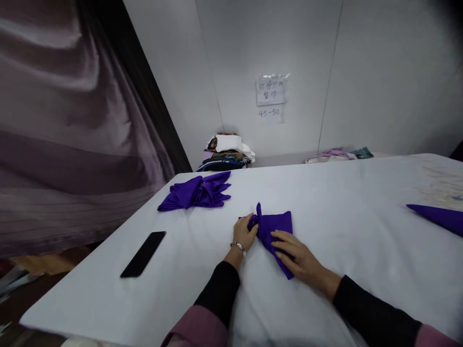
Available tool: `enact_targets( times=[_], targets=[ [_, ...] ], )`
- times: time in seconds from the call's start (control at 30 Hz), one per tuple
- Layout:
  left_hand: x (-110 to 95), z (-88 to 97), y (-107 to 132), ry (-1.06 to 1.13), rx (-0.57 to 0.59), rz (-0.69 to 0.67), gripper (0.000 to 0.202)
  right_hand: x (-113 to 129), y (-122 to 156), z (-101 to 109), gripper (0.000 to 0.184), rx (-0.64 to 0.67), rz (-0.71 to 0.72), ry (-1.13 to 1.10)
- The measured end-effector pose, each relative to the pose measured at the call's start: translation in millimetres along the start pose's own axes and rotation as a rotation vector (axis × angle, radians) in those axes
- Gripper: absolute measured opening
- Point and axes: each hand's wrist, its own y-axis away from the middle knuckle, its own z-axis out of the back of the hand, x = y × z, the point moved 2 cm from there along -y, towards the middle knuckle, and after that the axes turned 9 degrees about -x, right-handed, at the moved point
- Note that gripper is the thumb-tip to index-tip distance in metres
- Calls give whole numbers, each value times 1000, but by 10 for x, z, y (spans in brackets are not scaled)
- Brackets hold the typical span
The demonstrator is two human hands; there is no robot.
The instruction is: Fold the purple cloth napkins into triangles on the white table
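A purple cloth napkin [277, 224] lies partly folded on the white table in front of me, its left part bunched up and one corner sticking upward. My left hand [246, 232], with a bracelet at the wrist, is closed around the bunched left edge. Stretched out over the napkin's lower right side, the fingers of my right hand [298, 258] rest on the cloth without gripping it. Farther back on the left is a loose heap of purple napkins [195, 192]. Another purple cloth [439, 218], tapering to a point, lies at the right edge of the view.
A black phone-like slab [143, 254] lies on the left of the white table [361, 231]. Behind the table are a stack of folded clothes [227, 152] and more cloths [336, 154]. A paper sign [270, 91] hangs on the wall; a satiny curtain [65, 120] hangs at left.
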Motion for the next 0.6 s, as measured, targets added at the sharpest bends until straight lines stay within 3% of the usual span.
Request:
enact_targets(
  times=[0.13,0.27,0.47,0.53,0.6],
  targets=[
    [-53,-16,20,59,59,-9,16,-137,65,-80,39,44,-98,23],
    [-105,13,37,136,70,19,22,-190,11,-60,34,80,-204,-58],
    [-214,25,145,330,35,110,26,-568,-433,36,37,-31,-165,78],
    [-226,-7,172,394,16,170,27,-774,-582,7,35,19,-177,132],
    [-191,-51,173,445,-12,257,27,-952,-678,-55,30,149,-186,160]
  ],
)
